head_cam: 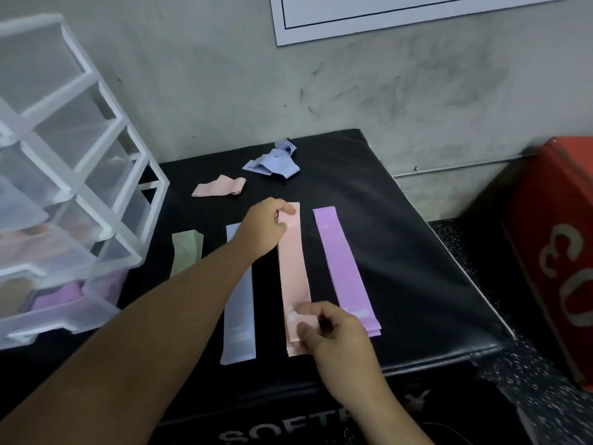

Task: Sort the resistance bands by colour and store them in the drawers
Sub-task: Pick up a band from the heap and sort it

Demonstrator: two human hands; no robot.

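A long pink band lies flat on the black padded box. My left hand pinches its far end, and my right hand pinches its near end. A purple band stack lies flat to its right. A pale blue band lies to its left, partly under my left forearm. A green band lies further left. A crumpled pink band and a crumpled blue band sit at the back.
A clear plastic drawer unit with white frame stands at the left; lower drawers are pulled out, with purple bands in the bottom one. A red box stands at the right. A grey wall runs behind.
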